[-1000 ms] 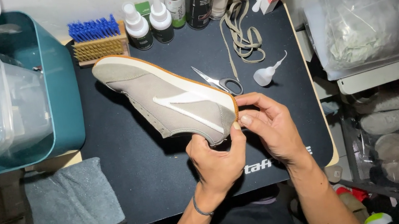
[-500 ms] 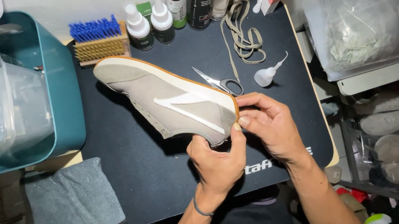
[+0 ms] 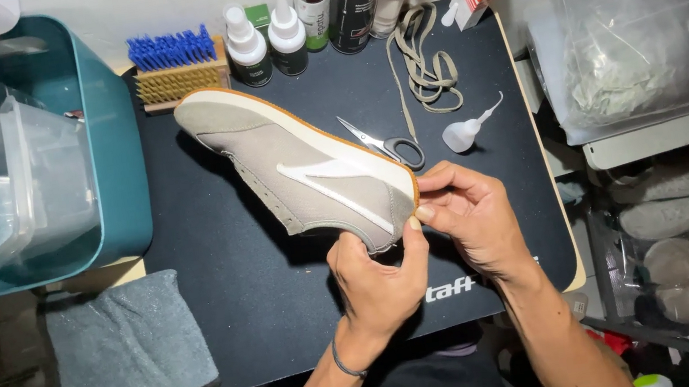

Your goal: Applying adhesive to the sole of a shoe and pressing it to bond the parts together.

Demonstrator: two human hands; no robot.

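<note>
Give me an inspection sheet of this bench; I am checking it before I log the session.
Surface: black desk mat, dark.
Job's things: grey suede sneaker with white stripe, held by its heel above the mat.
Clutter: steel scissors, beige laces, blue-bristled brush, small dropper bottles.
Grippers: left hand and right hand both pinch the heel.
Cables: nothing seen.
Surroundings: teal tub, grey cloth.

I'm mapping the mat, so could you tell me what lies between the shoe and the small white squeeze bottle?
The scissors, seen in the head view.
</note>
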